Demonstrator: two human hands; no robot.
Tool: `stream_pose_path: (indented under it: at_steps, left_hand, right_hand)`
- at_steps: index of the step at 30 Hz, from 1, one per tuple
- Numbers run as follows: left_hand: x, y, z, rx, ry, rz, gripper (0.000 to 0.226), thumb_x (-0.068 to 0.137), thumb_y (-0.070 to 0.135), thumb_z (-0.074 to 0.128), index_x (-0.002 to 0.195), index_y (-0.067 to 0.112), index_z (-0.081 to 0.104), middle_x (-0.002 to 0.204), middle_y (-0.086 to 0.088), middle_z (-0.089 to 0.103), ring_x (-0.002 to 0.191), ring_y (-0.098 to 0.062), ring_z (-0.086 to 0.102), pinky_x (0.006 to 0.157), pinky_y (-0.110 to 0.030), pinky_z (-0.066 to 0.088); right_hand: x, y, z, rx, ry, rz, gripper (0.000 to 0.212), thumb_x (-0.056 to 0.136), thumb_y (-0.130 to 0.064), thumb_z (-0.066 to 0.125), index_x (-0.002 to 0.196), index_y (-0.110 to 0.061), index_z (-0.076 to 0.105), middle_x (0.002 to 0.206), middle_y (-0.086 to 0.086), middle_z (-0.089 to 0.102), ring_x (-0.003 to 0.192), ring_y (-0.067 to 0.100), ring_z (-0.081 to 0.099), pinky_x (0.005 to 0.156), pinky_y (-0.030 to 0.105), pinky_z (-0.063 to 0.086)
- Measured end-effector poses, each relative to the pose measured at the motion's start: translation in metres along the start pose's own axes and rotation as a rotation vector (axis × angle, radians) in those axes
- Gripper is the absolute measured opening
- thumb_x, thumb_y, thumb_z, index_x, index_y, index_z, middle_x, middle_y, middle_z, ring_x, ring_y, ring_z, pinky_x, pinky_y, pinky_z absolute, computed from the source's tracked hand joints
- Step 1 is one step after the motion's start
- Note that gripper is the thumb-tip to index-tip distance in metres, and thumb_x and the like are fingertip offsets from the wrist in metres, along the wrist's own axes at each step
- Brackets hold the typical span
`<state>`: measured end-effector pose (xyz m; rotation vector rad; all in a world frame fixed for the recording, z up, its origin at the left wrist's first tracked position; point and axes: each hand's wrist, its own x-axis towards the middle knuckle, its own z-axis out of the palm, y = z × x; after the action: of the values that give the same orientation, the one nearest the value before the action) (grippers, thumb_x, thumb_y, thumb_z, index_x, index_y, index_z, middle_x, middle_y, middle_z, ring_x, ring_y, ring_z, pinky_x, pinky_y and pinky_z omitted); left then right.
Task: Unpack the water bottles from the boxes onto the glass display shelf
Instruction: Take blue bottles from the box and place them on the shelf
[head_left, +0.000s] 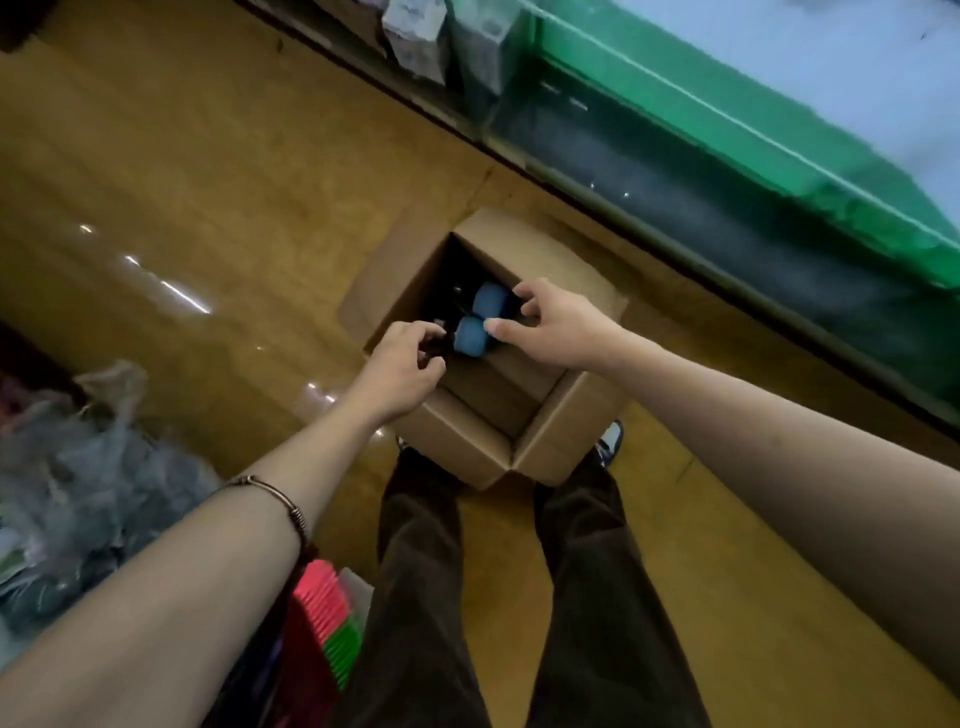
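Right hand (556, 327) pinched blue-capped water bottle (470, 336) in cardboard box (566, 431) on floor; left hand (402, 364) curled, contents unclear. Risk: loose pinch slipping, neighbouring bottle (491, 300) snagging lift.

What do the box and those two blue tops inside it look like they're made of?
The box: plain brown corrugated cardboard, matte, with folded flaps and a raw edge at the corner. The two blue tops: rounded and dull, with no glare, so perhaps matte plastic or a soft coating; blur leaves it open.

Probably a shop; glass display counter (727, 171); boxed stock (415, 31) beneath.
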<state>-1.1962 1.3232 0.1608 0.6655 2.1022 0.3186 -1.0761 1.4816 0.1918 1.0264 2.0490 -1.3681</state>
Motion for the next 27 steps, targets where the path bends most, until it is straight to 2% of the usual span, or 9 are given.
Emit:
stream_pose_path:
  at_steps: [4,8,11,15,18,22,25,27]
  left_hand:
    - [0.053,-0.039,0.01,0.084,-0.136,-0.044,0.046,0.094,0.021,0.052,0.139,0.019,0.04,0.142,-0.004,0.032,0.116,-0.019,0.049,0.1,-0.033,0.042]
    - [0.118,-0.082,0.019,0.206,-0.21,-0.042,0.051,0.094,0.023,0.051,0.142,0.021,0.034,0.146,-0.004,0.027,0.114,-0.021,0.05,0.1,-0.034,0.043]
    - [0.176,-0.116,0.039,0.223,-0.256,-0.066,0.054,0.093,0.025,0.053,0.143,0.021,0.033,0.147,-0.007,0.027,0.122,-0.025,0.048,0.102,-0.034,0.039]
    - [0.237,-0.151,0.078,0.094,-0.247,-0.171,0.055,0.093,0.027,0.054,0.144,0.023,0.034,0.147,-0.011,0.032,0.126,-0.026,0.045,0.102,-0.03,0.035]
    - [0.27,-0.178,0.115,0.017,-0.245,-0.268,0.06,0.094,0.029,0.052,0.148,0.022,0.027,0.151,-0.012,0.027,0.134,-0.028,0.037,0.109,-0.034,0.03]
    - [0.307,-0.208,0.161,-0.174,-0.162,-0.47,0.066,0.093,0.039,0.052,0.148,0.018,0.024,0.15,-0.012,0.033,0.132,-0.03,0.04,0.108,-0.043,0.038]
    - [0.333,-0.22,0.184,-0.382,-0.086,-0.609,0.064,0.093,0.042,0.05,0.146,0.013,0.027,0.146,-0.011,0.038,0.129,-0.028,0.041,0.103,-0.039,0.041]
    - [0.347,-0.223,0.195,-0.512,-0.099,-0.68,0.063,0.093,0.046,0.048,0.145,0.016,0.03,0.144,-0.009,0.04,0.126,-0.027,0.043,0.1,-0.039,0.042]
  right_hand:
    - [0.058,0.028,0.034,0.027,-0.009,0.126,0.074,0.088,-0.048,0.059,0.148,-0.017,0.027,0.144,0.007,0.042,0.128,0.024,0.046,0.1,0.033,0.041]
    - [0.118,0.053,0.073,0.038,-0.009,0.176,0.08,0.085,-0.049,0.063,0.149,-0.017,0.025,0.148,0.009,0.037,0.13,0.026,0.043,0.105,0.038,0.041]
    - [0.171,0.078,0.106,0.026,-0.006,0.212,0.085,0.084,-0.052,0.063,0.149,-0.016,0.023,0.148,0.011,0.034,0.134,0.026,0.039,0.108,0.038,0.038]
    - [0.23,0.11,0.148,0.001,-0.055,0.254,0.089,0.082,-0.053,0.064,0.15,-0.017,0.019,0.15,0.01,0.028,0.134,0.027,0.038,0.106,0.038,0.036]
    - [0.268,0.131,0.177,-0.038,-0.098,0.251,0.092,0.081,-0.052,0.066,0.15,-0.016,0.017,0.15,0.011,0.026,0.134,0.029,0.036,0.106,0.038,0.035]
    - [0.307,0.156,0.213,-0.032,-0.123,0.262,0.092,0.082,-0.051,0.066,0.151,-0.016,0.016,0.153,0.011,0.024,0.136,0.029,0.034,0.106,0.038,0.035]
    - [0.329,0.174,0.234,-0.009,-0.134,0.27,0.094,0.082,-0.051,0.065,0.151,-0.015,0.013,0.155,0.01,0.021,0.138,0.028,0.031,0.107,0.038,0.033]
    - [0.342,0.186,0.244,0.106,-0.108,0.334,0.092,0.084,-0.053,0.062,0.15,-0.013,0.014,0.151,0.011,0.029,0.135,0.027,0.036,0.106,0.037,0.035]
